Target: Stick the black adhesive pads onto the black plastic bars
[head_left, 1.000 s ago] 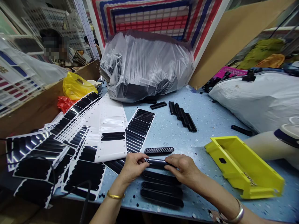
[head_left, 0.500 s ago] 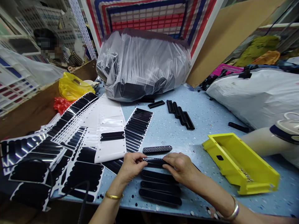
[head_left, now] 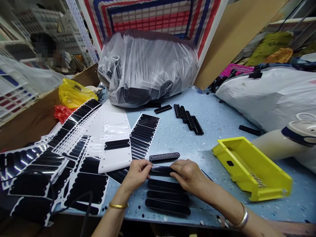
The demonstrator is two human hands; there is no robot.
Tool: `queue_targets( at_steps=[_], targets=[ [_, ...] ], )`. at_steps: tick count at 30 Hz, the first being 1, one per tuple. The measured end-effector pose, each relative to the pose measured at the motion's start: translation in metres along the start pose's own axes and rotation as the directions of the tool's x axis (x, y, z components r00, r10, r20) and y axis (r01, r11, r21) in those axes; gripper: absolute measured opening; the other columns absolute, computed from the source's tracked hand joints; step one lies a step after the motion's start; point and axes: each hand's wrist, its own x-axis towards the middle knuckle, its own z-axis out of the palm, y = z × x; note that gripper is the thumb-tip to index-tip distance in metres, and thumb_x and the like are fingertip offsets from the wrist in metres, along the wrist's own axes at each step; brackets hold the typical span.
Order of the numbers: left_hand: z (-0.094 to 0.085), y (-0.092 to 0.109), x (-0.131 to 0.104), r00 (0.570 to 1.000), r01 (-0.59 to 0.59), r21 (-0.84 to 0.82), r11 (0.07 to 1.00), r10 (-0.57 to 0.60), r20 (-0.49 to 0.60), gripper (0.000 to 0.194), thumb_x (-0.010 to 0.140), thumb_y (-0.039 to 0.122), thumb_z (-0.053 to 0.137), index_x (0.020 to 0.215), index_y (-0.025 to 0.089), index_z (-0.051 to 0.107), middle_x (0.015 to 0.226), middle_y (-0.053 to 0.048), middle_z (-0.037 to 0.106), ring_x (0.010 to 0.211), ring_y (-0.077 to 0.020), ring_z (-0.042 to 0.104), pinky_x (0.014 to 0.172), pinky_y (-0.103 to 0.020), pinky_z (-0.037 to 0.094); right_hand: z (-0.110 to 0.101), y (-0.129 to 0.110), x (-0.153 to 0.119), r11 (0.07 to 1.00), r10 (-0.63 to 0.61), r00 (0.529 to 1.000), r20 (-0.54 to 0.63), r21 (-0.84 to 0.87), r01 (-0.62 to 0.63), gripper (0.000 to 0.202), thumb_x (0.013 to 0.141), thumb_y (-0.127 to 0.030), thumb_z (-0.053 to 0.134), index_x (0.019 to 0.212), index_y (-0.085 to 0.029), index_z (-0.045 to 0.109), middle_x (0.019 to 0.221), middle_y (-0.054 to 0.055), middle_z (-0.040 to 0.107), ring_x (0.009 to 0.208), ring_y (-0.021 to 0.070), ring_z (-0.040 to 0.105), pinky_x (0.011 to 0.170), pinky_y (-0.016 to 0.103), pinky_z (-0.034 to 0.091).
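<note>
Between my hands lies a glossy black strip-shaped piece [head_left: 161, 170] with rounded ends. My left hand [head_left: 138, 171] pinches its left end with thumb and forefinger. The fingers of my right hand [head_left: 184, 171] close on its right end. Just above it is a black piece with a lattice pattern [head_left: 165, 157]. Three smooth black pieces lie stacked in a row below, the lowest [head_left: 168, 206] nearest the table edge. White sheets of black adhesive strips [head_left: 144, 135] spread to the left of my hands.
A yellow bin [head_left: 251, 169] with small metal bits stands at right, near a white bottle-like object [head_left: 274, 144]. Several ridged black pieces [head_left: 189, 119] lie farther back. Behind are a large plastic-wrapped bundle [head_left: 150, 69] and a white sack [head_left: 271, 95]. A person sits at far left.
The whole view has shifted slightly, so everything appears a little farther left. Both hands keep their hold on the black piece, with almost no change in their pose.
</note>
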Motion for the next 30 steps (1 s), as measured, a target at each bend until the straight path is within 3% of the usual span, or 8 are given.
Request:
queue_targets(
  at_steps=[17,30],
  targets=[
    [0.006,0.002,0.002,0.996,0.062,0.035,0.997,-0.060,-0.059,0.025,0.074,0.038,0.056,0.062,0.017,0.065,0.049,0.002,0.055,0.046,-0.0138,0.058,0.045,-0.022,0.040,0.011,0.007,-0.002,0.999,-0.033,0.997,-0.072,0.031,0.036,0.011,0.084,-0.015,0.063,0.083,-0.020,0.074,0.083,0.007,0.074,0.075,0.0204,0.067,0.068,0.030,0.047],
    [0.010,-0.004,0.002,0.995,-0.018,0.081,0.997,0.026,-0.095,0.029,0.075,0.042,0.059,0.067,0.017,0.072,0.058,-0.001,0.065,0.045,-0.0134,0.057,0.045,-0.022,0.042,0.008,0.017,-0.002,0.977,0.008,1.000,-0.022,0.213,-0.003,0.013,0.085,-0.019,0.068,0.095,-0.019,0.077,0.083,0.007,0.075,0.076,0.0193,0.068,0.070,0.028,0.052]
  ],
)
